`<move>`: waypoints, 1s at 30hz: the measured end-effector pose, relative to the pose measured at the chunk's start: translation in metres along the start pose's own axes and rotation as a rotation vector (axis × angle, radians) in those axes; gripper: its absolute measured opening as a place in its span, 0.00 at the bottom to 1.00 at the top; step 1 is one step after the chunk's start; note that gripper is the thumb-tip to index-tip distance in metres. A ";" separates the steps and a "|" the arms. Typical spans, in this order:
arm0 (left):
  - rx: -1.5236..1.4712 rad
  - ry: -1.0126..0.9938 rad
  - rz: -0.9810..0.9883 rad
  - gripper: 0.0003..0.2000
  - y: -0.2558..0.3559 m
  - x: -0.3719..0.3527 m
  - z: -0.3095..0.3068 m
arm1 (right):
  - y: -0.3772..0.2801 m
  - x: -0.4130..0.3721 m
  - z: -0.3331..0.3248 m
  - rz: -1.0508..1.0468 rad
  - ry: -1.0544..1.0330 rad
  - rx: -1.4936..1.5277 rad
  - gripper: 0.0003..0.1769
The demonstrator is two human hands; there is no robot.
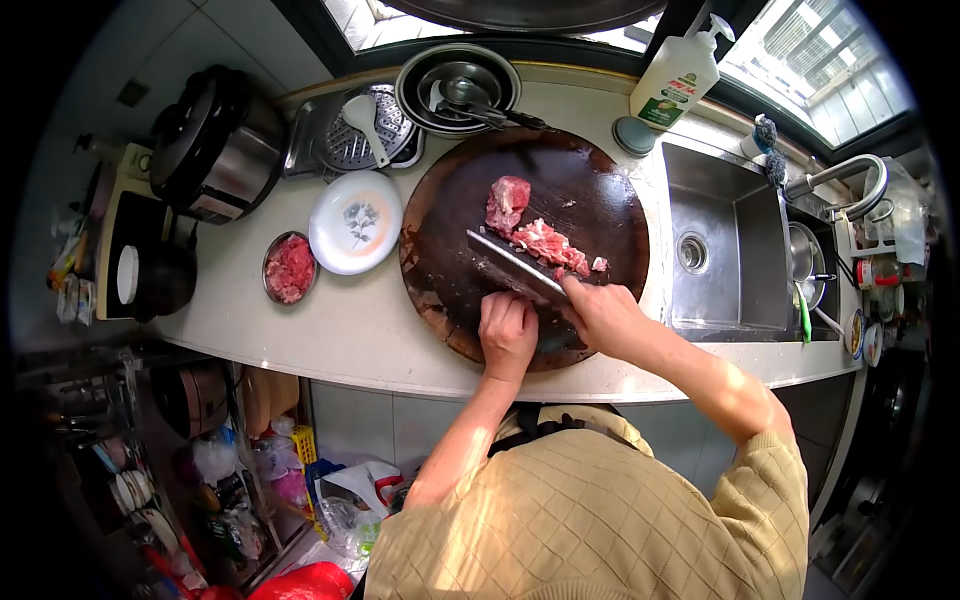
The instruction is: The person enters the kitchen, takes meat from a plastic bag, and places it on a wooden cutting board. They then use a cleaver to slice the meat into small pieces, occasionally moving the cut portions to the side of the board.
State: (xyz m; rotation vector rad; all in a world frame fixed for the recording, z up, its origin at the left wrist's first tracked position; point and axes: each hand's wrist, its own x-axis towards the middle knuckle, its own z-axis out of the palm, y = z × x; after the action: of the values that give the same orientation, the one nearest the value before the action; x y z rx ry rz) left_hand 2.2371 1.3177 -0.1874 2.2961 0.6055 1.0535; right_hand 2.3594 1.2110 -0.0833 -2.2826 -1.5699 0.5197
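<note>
My right hand [605,318] is wrapped round the handle of a kitchen knife [515,262], whose blade points up and left over the round wooden chopping board [430,255]. Just beyond the blade lie a chunk of raw meat [508,200] and a row of cut meat pieces [548,242]. My left hand [508,325] is closed, its fingers curled down at the near part of the board, on the near side of the knife. Its fingertips are hidden, and no object shows in it.
Left of the board are a white plate [335,250] and a small metal bowl [275,255] of cut meat. Behind stand nested metal bowls [405,75] and a rice cooker [235,160]. To the right are a pump bottle [675,80] and the sink [710,190].
</note>
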 end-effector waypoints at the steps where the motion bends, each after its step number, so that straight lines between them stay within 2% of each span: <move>1: 0.007 -0.003 0.001 0.05 0.000 -0.001 0.000 | 0.002 -0.006 0.000 -0.029 -0.033 -0.012 0.09; 5: 0.004 -0.034 -0.006 0.06 -0.001 0.000 0.000 | 0.007 -0.006 0.004 -0.063 -0.103 -0.002 0.09; 9: -0.026 -0.060 -0.009 0.05 -0.001 0.001 -0.002 | -0.006 0.042 0.021 -0.067 -0.001 0.020 0.08; 11: -0.026 -0.067 -0.018 0.05 -0.002 0.001 -0.003 | -0.005 0.039 0.020 -0.021 0.032 0.069 0.08; 13: -0.020 -0.062 -0.022 0.05 0.000 0.004 -0.001 | -0.001 0.028 0.021 0.078 0.098 0.161 0.11; 16: -0.010 -0.074 -0.134 0.06 -0.002 0.023 0.009 | 0.002 0.001 0.022 0.191 0.308 0.307 0.12; 18: -0.029 -0.095 -0.199 0.13 0.001 0.044 0.016 | 0.008 -0.017 0.014 0.318 0.343 0.395 0.12; 21: -0.096 -0.137 -0.178 0.20 0.008 0.057 0.028 | 0.021 -0.041 0.009 0.482 0.414 0.428 0.11; 22: -0.125 -0.148 -0.175 0.19 0.012 0.058 0.028 | 0.027 -0.047 0.009 0.540 0.411 0.423 0.10; 27: -0.145 -0.061 -0.244 0.12 0.000 0.071 0.029 | 0.014 -0.046 0.015 0.634 0.374 0.269 0.07; 28: -0.057 0.057 -0.124 0.12 -0.005 0.082 0.032 | 0.009 -0.043 0.020 0.609 0.383 0.315 0.07; 30: 0.155 0.094 -0.085 0.12 0.003 0.111 0.029 | -0.002 -0.034 0.027 0.558 0.367 0.367 0.08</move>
State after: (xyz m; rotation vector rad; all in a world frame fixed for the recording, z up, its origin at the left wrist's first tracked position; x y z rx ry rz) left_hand 2.3267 1.3730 -0.1413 2.3393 0.8422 1.1126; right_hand 2.3342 1.1808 -0.1022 -2.3293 -0.6015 0.4369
